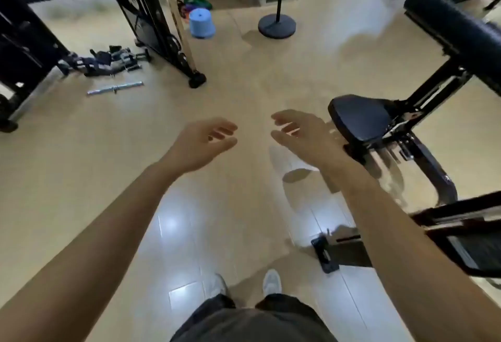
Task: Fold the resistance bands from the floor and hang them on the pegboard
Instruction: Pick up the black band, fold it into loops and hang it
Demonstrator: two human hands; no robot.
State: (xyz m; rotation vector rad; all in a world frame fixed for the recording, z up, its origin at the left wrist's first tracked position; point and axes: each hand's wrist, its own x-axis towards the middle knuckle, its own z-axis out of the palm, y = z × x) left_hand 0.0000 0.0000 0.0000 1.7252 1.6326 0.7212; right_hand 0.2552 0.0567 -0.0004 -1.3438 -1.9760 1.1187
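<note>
Left hand and right hand hover empty, fingers loosely spread; resistance bands lie heaped behind a blue bucket.

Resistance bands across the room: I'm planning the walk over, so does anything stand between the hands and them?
Yes: a blue stool stands right in front of the resistance bands, hiding part of the pile. The left hand and right hand hold nothing, and the floor up to the stool shows no other obstacle.
</note>
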